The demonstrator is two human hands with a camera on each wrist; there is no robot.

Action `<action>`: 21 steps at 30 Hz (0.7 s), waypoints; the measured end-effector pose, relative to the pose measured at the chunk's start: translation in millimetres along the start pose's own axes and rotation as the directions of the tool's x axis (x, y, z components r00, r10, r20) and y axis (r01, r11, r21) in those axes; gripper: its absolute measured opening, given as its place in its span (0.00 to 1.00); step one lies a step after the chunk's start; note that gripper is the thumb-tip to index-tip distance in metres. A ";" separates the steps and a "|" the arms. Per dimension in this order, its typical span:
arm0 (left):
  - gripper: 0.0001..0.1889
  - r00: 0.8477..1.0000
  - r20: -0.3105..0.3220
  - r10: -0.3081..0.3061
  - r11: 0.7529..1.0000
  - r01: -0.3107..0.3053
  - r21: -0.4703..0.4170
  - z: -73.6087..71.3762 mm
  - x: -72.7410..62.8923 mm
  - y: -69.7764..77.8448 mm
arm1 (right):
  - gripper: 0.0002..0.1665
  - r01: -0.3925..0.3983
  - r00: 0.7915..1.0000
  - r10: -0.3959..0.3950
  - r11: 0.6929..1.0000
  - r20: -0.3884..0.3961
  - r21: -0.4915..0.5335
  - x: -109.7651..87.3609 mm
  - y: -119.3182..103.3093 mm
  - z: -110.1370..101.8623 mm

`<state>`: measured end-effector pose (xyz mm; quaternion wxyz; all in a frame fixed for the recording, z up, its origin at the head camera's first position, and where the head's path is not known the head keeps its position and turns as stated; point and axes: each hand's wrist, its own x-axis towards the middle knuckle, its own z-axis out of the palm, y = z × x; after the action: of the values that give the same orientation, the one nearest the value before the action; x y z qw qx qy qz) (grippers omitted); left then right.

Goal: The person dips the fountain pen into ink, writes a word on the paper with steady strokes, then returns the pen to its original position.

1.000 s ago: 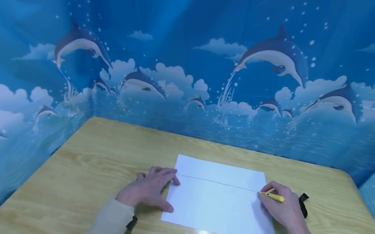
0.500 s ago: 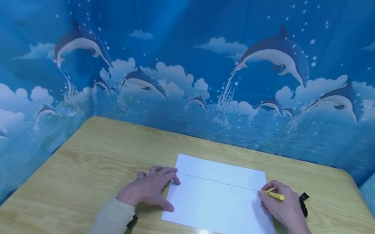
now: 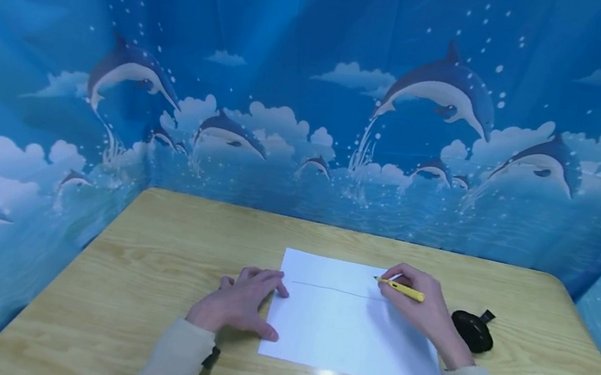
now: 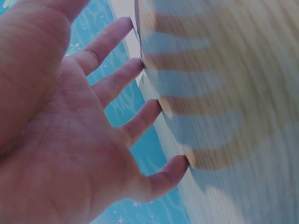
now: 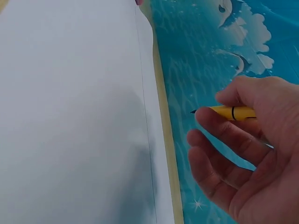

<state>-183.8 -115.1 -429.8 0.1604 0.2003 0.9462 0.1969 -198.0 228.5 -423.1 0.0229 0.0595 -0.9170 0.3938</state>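
Observation:
A white sheet of paper [image 3: 337, 331] lies on the table, with one thin, slightly wavy line drawn across its upper part. My right hand [image 3: 423, 305] pinches a yellow pen [image 3: 407, 290] between thumb and fingers over the sheet's upper right. In the right wrist view the dark nib of the pen [image 5: 224, 112] stands out past the fingertips, off the drawn line. At the sheet's left edge rests my left hand [image 3: 238, 301], fingers spread, thumb and index tip on the paper. The left wrist view shows the left hand [image 4: 88, 126] with its fingertips against the surface.
A black oval object [image 3: 472, 331] with a short tab lies on the wooden table [image 3: 180, 240], right of the paper. Blue curtains [image 3: 293, 81] printed with dolphins hang behind and beside the table. Each wrist carries a dark strapped device.
My right hand has moved left and a little up with the pen, from the line's right end, uncovering the black oval object. The left hand stays in place.

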 end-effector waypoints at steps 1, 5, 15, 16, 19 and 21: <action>0.36 1.000 0.000 0.001 1.000 -0.001 0.000 0.0 0.2 0.0 | 0.07 0.012 1.000 -0.012 1.000 0.009 0.009 3.5 -1.1 2.7; 0.36 1.000 0.001 0.006 1.000 -0.006 0.003 0.1 0.3 -0.4 | 0.06 0.037 0.998 -0.039 0.999 0.044 0.038 16.4 -4.1 11.9; 0.36 1.000 0.013 0.010 1.000 -0.010 0.003 -1.3 0.7 0.3 | 0.09 -0.046 0.995 0.045 0.999 0.085 0.015 32.0 -0.2 21.9; 0.36 1.000 0.012 0.011 1.000 -0.011 0.003 -1.3 0.6 0.6 | 0.09 -0.046 0.995 0.044 0.999 0.087 0.016 32.4 0.5 22.3; 0.36 1.000 0.015 0.008 1.000 -0.008 0.006 -2.3 0.6 1.4 | 0.08 -0.051 0.995 0.050 0.999 0.087 0.018 33.8 2.1 23.2; 0.36 1.000 0.015 0.004 1.000 -0.004 0.005 -2.5 0.9 1.3 | 0.09 -0.055 0.994 0.053 0.998 0.091 0.020 35.2 2.7 24.0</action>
<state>-185.2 -114.4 -427.2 0.1667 0.2039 0.9452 0.1931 -233.2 209.7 -438.5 -0.0299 0.0526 -0.9138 0.4017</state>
